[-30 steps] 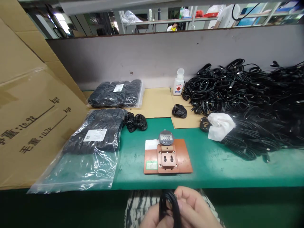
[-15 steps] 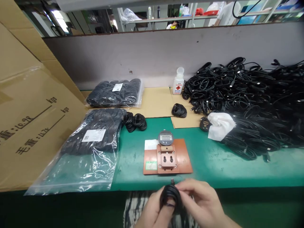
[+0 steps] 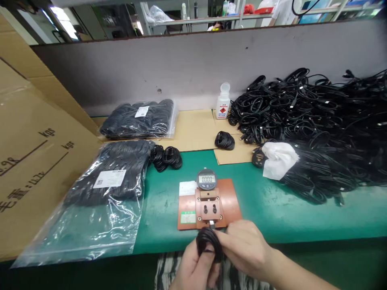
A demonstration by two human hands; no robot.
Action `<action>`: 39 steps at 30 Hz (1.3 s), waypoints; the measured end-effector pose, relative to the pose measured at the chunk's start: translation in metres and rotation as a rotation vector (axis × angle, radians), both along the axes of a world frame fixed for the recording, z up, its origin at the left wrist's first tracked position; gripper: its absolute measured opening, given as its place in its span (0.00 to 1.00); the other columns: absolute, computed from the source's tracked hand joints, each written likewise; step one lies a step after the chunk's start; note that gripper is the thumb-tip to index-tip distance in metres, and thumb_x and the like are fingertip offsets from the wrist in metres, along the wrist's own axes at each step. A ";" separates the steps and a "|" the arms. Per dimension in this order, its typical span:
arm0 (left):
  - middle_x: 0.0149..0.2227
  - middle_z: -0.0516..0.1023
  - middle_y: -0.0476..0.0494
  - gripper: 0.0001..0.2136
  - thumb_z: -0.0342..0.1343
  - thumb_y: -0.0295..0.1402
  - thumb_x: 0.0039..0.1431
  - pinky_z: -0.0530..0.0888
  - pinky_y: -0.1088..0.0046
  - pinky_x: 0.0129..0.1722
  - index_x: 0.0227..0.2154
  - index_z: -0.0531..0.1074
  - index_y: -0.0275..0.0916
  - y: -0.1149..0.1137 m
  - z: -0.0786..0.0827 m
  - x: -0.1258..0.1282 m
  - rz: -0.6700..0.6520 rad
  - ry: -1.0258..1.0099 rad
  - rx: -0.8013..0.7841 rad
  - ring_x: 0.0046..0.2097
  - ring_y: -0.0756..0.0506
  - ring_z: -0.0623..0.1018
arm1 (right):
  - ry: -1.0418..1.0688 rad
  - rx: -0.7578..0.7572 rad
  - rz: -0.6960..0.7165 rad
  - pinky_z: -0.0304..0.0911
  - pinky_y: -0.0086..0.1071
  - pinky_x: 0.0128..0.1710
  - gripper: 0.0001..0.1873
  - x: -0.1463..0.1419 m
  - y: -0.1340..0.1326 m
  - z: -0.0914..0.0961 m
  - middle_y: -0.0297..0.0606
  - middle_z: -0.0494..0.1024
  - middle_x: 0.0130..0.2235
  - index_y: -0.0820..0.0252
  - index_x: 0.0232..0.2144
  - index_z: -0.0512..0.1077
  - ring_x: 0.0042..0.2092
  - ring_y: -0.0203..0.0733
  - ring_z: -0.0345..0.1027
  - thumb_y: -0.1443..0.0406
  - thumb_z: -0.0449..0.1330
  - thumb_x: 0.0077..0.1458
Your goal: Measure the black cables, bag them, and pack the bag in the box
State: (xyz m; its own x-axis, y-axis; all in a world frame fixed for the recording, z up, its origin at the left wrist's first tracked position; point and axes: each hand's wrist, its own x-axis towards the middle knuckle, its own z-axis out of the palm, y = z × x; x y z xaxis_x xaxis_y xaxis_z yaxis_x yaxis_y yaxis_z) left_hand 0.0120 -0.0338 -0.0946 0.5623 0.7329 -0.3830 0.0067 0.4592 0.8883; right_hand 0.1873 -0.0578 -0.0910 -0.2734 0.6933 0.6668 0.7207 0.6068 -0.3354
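A coiled black cable [image 3: 208, 235] is in my left hand [image 3: 192, 266], whose thumb goes through the loop. My right hand [image 3: 250, 247] is closed on the same cable, its fingertips pinching just behind the metal plug [image 3: 212, 223]. That plug points away from me and is at the front edge of the reddish-brown fixture block [image 3: 209, 208]; whether it is inserted I cannot tell. On the fixture a round digital gauge [image 3: 207, 179] has a display that appears to read 0000. The fixture sits on an orange-brown base plate [image 3: 231, 201].
Clear bags of coiled cables [image 3: 110, 179] lie at the left beside a cardboard box [image 3: 45, 133]. Small cable coils [image 3: 172, 157] sit nearby. A white bottle [image 3: 223, 102] stands at the back. A large heap of black cables [image 3: 302, 108] and a white cloth [image 3: 279, 160] are at the right.
Both hands have moved forward with the coiled cable, bringing its plug from short of the fixture up to the fixture's front edge. The camera view has shifted slightly.
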 end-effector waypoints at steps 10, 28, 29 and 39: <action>0.17 0.65 0.52 0.27 0.59 0.59 0.51 0.58 0.78 0.21 0.26 0.67 0.35 0.002 -0.012 -0.006 0.034 -0.048 -0.069 0.18 0.54 0.63 | -0.002 -0.045 -0.007 0.47 0.33 0.21 0.13 0.001 0.000 -0.002 0.29 0.64 0.20 0.67 0.49 0.71 0.21 0.37 0.54 0.72 0.50 0.67; 0.15 0.64 0.53 0.27 0.59 0.59 0.51 0.54 0.79 0.18 0.23 0.65 0.36 0.004 -0.007 -0.001 0.038 -0.068 -0.134 0.16 0.56 0.59 | 0.042 -0.114 0.006 0.49 0.33 0.21 0.13 -0.001 0.001 0.000 0.32 0.68 0.22 0.68 0.48 0.70 0.22 0.37 0.58 0.72 0.49 0.67; 0.15 0.64 0.53 0.27 0.59 0.59 0.51 0.53 0.79 0.18 0.22 0.65 0.36 0.005 -0.005 0.000 0.026 -0.067 -0.145 0.16 0.57 0.59 | 0.048 -0.126 0.008 0.50 0.33 0.21 0.13 -0.001 0.001 0.000 0.32 0.69 0.22 0.67 0.48 0.70 0.22 0.37 0.59 0.72 0.48 0.67; 0.17 0.66 0.52 0.27 0.59 0.60 0.51 0.54 0.80 0.16 0.24 0.63 0.37 0.008 -0.009 -0.001 -0.006 -0.110 -0.196 0.15 0.57 0.60 | 0.086 -0.162 -0.008 0.54 0.32 0.22 0.13 -0.003 0.001 0.003 0.32 0.71 0.23 0.65 0.48 0.71 0.22 0.37 0.61 0.72 0.49 0.67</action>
